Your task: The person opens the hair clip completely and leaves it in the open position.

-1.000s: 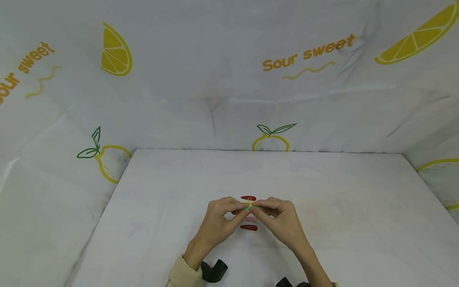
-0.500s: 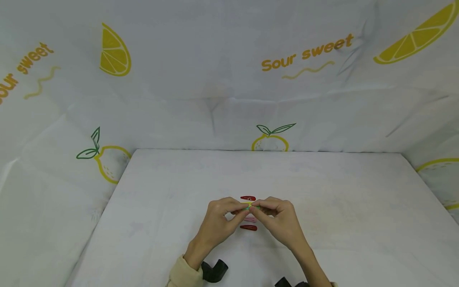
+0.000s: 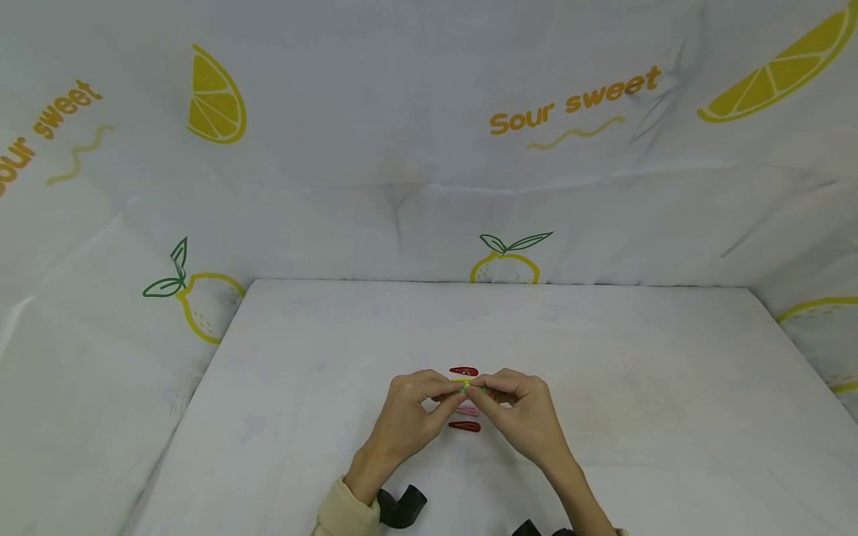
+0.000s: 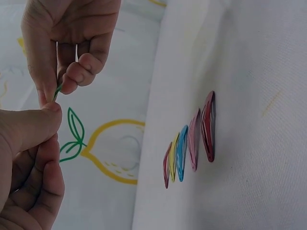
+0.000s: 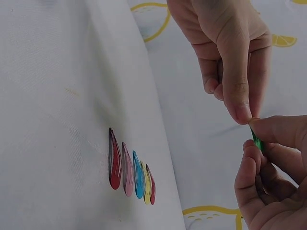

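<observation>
Both hands meet above the table and pinch a small green hair clip [image 5: 257, 140] between them. My left hand [image 3: 414, 413] grips one end by thumb and finger; my right hand [image 3: 526, 413] has the other end. Fingers cover most of the clip. On the table below, several snap hair clips lie in a row: a near red clip [image 4: 208, 127], a pink clip [image 4: 194, 141], a blue clip [image 4: 181, 153], a yellow clip [image 4: 173, 158] and a far red clip [image 4: 166, 165]. The hands partly hide this row in the head view.
The white table [image 3: 302, 335] spreads out around the row. Behind it hangs a white cloth [image 3: 429, 149] printed with lemons and lettering. A black wrist device [image 3: 402, 508] sits by the left sleeve [image 3: 347, 510]; another black device [image 3: 527, 528] shows at the bottom edge.
</observation>
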Motion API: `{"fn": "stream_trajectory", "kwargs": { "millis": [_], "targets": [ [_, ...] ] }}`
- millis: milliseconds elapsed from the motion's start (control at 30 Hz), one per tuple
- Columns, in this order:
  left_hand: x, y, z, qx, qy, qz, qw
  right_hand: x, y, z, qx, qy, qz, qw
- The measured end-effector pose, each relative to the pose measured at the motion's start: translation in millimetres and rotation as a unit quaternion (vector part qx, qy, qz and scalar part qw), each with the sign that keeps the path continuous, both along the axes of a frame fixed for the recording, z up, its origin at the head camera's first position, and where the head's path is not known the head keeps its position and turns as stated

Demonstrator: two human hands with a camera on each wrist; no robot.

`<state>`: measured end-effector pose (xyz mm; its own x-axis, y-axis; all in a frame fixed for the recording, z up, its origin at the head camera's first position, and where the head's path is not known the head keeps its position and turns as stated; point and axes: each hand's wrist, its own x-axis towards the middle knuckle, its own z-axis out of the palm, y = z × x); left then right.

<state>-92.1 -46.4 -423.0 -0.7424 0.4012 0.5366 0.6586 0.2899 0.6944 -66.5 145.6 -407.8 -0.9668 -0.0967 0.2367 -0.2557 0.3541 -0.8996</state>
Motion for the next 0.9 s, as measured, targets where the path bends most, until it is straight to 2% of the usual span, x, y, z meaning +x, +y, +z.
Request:
{"fn": "stream_trajectory", "kwargs": {
  "millis": [367, 667, 900],
  "targets": [
    [0.3, 0.7, 1.7, -0.023, 0.004, 0.006, 0.9997, 2.2, -5.0, 0.5, 0.004, -0.004, -0.018, 0.9998],
    [0.7, 2.5, 2.5, -0.063, 0.026, 0.020, 0.9975, 1.5, -5.6, 0.1, 0.018, -0.006, -0.027, 0.9995],
    [2.2, 4.9, 3.2, -0.068, 0.020, 0.027, 0.9971, 1.1, -8.1, -0.6, 0.014, -0.007, -0.049, 0.9986]
  ]
}}
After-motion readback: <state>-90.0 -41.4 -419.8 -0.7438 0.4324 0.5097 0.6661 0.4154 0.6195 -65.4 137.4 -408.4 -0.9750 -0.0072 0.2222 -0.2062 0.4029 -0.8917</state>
